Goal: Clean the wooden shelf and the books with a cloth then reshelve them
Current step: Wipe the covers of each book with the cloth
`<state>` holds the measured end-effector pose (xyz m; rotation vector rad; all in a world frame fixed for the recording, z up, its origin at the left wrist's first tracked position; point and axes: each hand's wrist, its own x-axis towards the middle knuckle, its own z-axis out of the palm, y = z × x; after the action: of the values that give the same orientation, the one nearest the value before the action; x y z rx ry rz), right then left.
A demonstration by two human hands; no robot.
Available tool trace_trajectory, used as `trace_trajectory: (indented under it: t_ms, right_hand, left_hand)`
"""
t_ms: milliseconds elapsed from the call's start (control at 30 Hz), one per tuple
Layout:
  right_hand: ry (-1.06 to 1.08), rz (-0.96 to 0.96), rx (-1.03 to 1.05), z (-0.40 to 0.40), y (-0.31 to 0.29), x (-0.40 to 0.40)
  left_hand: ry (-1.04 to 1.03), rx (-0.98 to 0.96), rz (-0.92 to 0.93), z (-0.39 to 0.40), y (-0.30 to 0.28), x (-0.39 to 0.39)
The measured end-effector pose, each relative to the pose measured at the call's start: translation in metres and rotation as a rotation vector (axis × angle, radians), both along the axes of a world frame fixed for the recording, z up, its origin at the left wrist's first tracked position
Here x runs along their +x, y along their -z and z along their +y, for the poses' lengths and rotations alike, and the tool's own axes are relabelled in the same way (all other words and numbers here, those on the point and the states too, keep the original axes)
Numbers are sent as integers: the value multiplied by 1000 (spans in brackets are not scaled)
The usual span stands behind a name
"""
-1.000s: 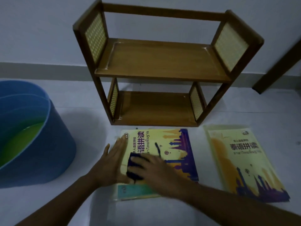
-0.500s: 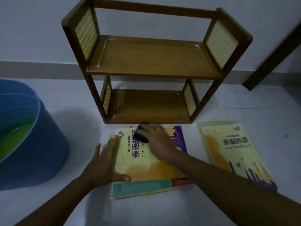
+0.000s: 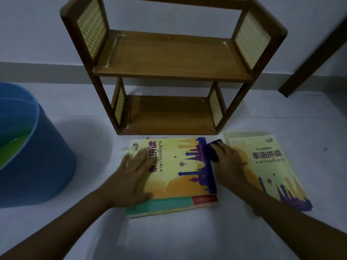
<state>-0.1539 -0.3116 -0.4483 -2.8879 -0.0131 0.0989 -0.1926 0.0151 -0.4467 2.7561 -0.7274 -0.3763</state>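
Observation:
A two-tier wooden shelf (image 3: 169,59) stands against the wall with both boards bare. In front of it a yellow book (image 3: 180,171) lies flat on the floor. My left hand (image 3: 131,177) presses flat on its left part, fingers spread. My right hand (image 3: 228,164) holds a dark blue cloth (image 3: 212,151) at the book's far right edge. A second yellow book (image 3: 270,166) lies flat to the right, partly under my right forearm.
A blue bucket (image 3: 43,160) with greenish water stands on the floor at the left. A dark wooden door frame (image 3: 317,47) rises at the far right. White floor spreads in front of the books.
My right hand swept the cloth from the book's near left part up to its far edge, then over to its right edge. My left hand stayed pressed on the book.

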Motion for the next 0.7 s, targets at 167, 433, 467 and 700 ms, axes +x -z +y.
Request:
trace_trajectory:
  t_ms: [167, 433, 467, 700]
  right_hand:
    - [30, 255, -60, -13, 15, -19]
    - [-27, 339, -19, -25, 16, -19]
    - [-52, 362, -9, -27, 14, -18]
    - [30, 204, 507, -29, -12, -19]
  left_hand:
    - [99, 154, 26, -56, 4, 3]
    - [282, 353, -193, -65, 14, -10]
    - [329, 338, -254, -66, 12, -14]
    - [265, -37, -429, -68, -74, 15]
